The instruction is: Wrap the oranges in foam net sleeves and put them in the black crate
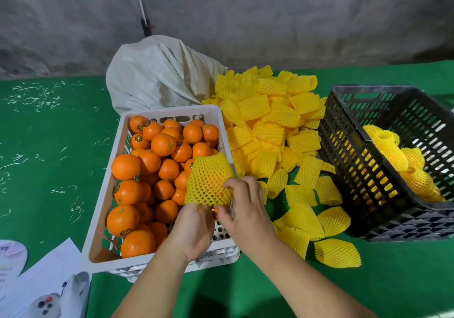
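A yellow foam net sleeve point(208, 179) stretches over an orange whose skin shows through the mesh, held above the right side of the white crate point(103, 222). My left hand point(192, 229) grips it from below. My right hand point(242, 202) pinches the sleeve's lower right edge. The white crate holds several loose oranges point(152, 165). A heap of empty yellow sleeves point(272, 126) lies to its right. The black crate point(368, 167) at far right holds several wrapped oranges point(403, 163).
A white woven sack point(157, 74) slumps behind the white crate. Printed papers point(44, 283) lie at the lower left corner. The table has a green cloth point(49, 145) with pale scraps strewn on it. A grey wall rises behind.
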Demonstrator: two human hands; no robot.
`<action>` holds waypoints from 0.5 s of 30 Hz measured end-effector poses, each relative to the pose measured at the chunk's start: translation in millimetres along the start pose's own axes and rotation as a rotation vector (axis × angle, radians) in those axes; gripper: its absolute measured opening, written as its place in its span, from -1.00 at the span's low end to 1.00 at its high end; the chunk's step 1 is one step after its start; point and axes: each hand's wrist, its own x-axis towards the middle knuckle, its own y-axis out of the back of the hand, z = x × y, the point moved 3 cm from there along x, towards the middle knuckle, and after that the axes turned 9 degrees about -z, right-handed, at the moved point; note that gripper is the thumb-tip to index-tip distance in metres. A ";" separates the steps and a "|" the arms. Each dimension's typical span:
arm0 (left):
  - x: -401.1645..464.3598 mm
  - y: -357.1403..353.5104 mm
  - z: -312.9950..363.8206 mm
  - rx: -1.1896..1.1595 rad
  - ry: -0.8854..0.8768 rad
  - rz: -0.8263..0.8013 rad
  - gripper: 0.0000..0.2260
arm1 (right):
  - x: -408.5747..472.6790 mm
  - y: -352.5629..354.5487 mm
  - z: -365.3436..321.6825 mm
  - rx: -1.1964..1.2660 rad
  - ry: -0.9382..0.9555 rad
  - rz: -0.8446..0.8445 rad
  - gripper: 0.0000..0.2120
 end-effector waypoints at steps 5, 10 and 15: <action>5.6 -8.2 16.7 0.064 -0.343 -0.046 -0.69 | 6.1 13.2 11.5 0.171 -0.093 0.010 -0.47; -2.1 -9.8 16.1 0.236 -0.561 0.065 -0.80 | 9.7 20.0 10.1 0.477 -0.246 -0.037 -0.44; -13.4 -21.4 13.2 0.422 -0.737 0.246 -0.75 | 6.6 23.0 14.4 0.348 -0.260 0.151 -0.40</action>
